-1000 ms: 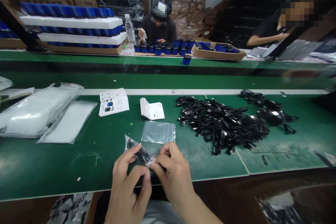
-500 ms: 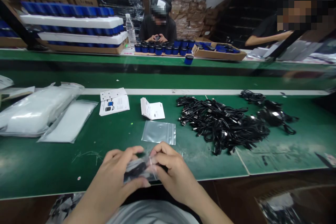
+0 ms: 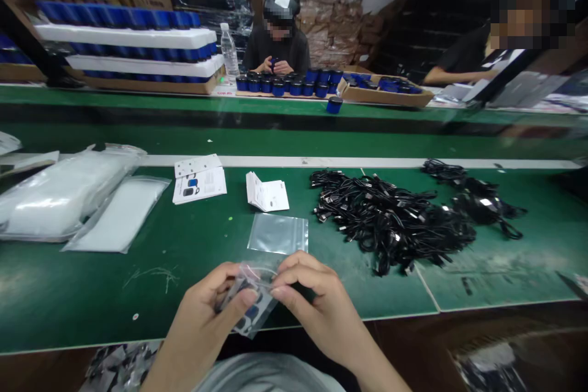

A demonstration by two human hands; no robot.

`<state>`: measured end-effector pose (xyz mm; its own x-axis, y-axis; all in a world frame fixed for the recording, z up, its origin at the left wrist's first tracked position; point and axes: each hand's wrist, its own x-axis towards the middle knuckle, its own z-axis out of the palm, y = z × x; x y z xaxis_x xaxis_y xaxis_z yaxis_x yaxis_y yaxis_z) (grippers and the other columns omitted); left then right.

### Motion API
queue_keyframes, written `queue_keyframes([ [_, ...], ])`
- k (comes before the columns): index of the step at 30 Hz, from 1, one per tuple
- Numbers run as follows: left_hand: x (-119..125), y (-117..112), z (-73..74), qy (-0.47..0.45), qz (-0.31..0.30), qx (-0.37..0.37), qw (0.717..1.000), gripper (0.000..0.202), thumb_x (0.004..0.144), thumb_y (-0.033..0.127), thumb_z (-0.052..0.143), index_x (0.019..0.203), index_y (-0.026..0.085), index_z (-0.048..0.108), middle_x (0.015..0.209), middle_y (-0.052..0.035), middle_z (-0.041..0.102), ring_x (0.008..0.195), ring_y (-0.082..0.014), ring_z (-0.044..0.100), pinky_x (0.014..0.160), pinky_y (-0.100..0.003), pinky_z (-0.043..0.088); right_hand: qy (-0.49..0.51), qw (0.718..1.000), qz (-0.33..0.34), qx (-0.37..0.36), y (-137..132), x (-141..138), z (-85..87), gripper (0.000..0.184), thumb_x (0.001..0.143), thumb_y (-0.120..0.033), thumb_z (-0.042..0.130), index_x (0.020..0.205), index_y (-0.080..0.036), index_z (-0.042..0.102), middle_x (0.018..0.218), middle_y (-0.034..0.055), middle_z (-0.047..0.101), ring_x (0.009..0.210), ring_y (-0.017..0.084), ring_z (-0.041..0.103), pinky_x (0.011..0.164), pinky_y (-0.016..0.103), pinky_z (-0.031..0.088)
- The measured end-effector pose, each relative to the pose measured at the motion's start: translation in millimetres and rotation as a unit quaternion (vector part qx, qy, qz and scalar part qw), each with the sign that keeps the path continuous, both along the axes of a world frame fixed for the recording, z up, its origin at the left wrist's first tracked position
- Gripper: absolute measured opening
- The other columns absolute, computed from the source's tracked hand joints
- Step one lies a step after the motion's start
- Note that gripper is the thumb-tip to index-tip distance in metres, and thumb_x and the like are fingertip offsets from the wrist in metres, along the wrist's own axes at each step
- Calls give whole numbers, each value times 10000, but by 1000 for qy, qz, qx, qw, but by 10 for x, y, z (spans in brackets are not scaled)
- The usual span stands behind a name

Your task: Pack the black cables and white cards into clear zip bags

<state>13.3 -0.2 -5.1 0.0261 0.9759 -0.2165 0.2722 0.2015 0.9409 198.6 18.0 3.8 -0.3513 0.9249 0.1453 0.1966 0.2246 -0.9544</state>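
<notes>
A small clear zip bag (image 3: 252,318) is held between my two hands above the bench's front edge. Through its film a printed leaflet and dark shapes show. My left hand (image 3: 214,306) grips its left side, thumb across the front. With thumb and fingertips my right hand (image 3: 310,288) pinches the upper right corner by the bag's mouth. Just beyond them a flat clear zip bag (image 3: 278,233) lies on the green bench (image 3: 184,282). Behind it rests a folded leaflet stack (image 3: 271,195). To the right spreads a heap of black cables (image 3: 390,214).
Plastic-wrapped white packs (image 3: 68,190) and printed sheets (image 3: 199,182) lie at left. Across the bench stand blue-and-black cylinders (image 3: 294,87), a water bottle (image 3: 228,49) and stacked trays (image 3: 133,37). Two co-workers sit opposite. An open box (image 3: 124,367) of filled bags stands below the front edge.
The bag between my hands has turned so that its printed face shows, and its upper edge is raised. My right hand has shifted slightly right. The co-worker opposite now holds a blue piece.
</notes>
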Motion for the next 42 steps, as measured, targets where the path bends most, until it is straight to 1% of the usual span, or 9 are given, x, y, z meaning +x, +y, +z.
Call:
queue_keyframes([
  [5, -8, 20, 36, 18, 7, 39, 999, 231, 802, 414, 568, 756, 214, 674, 762, -1, 655, 622, -122, 582, 500, -177, 434, 10, 999, -42, -11, 1, 6, 15, 140, 806, -107, 616, 836, -218, 698, 771, -3, 612, 716, 128, 589, 666, 233, 452],
  [11, 101, -11, 109, -2, 81, 48, 996, 195, 774, 389, 593, 700, 218, 646, 704, 22, 628, 636, -119, 556, 529, -173, 416, 58, 994, -85, -38, -11, -10, 16, 315, 805, -98, 587, 1070, -269, 589, 741, -49, 612, 697, 108, 588, 680, 219, 470],
  [15, 106, -17, 126, 12, 77, 67, 995, 212, 786, 380, 573, 669, 214, 635, 693, 24, 623, 619, -111, 552, 509, -164, 410, 58, 994, -91, -26, -33, 0, 33, 365, 807, -108, 589, 1122, -287, 547, 706, -70, 584, 659, 93, 578, 663, 203, 467],
  [22, 61, -25, 72, 68, 31, 184, 980, 192, 824, 272, 537, 665, 218, 630, 736, 17, 655, 655, -111, 624, 572, -147, 470, 41, 995, -94, -12, -64, 7, 28, 323, 824, -136, 581, 1111, -273, 527, 711, -65, 593, 666, 102, 584, 684, 218, 456],
  [26, 133, -62, 56, 25, 101, 180, 978, 184, 836, 298, 528, 680, 226, 594, 738, 37, 621, 661, -97, 600, 593, -144, 456, 26, 997, -67, -21, -12, -18, 18, 56, 846, -191, 570, 839, -205, 624, 729, -18, 589, 683, 121, 561, 642, 224, 432],
  [28, 149, -55, 18, 15, 90, 161, 983, 170, 841, 347, 524, 746, 227, 600, 743, 32, 625, 658, -105, 599, 576, -154, 457, 36, 997, -67, -11, -4, -65, -1, 154, 852, -219, 566, 706, -188, 606, 699, -12, 570, 668, 121, 543, 627, 223, 419],
  [33, 198, -37, -125, 32, 30, 164, 985, 233, 867, 391, 483, 829, 198, 608, 712, 5, 651, 644, -129, 627, 586, -189, 498, 61, 988, -140, -1, -99, -270, -118, 123, 863, -283, 531, 779, -194, 544, 639, -34, 508, 550, 101, 481, 507, 194, 389],
  [37, 293, -102, -204, 35, 89, 239, 966, 256, 896, 376, 445, 732, 211, 554, 639, 39, 572, 546, -99, 557, 521, -170, 463, 33, 992, -115, 49, -193, -398, -204, 171, 832, -347, 577, 787, -197, 507, 514, -76, 451, 402, 76, 406, 401, 178, 316],
  [42, 419, -176, -245, 30, 168, 263, 950, 298, 904, 414, 429, 698, 217, 516, 593, 64, 519, 505, -85, 488, 509, -167, 411, 17, 978, -126, 162, -218, -469, -264, 254, 905, -291, 467, 672, -195, 497, 504, -50, 489, 396, 82, 461, 431, 187, 349],
])
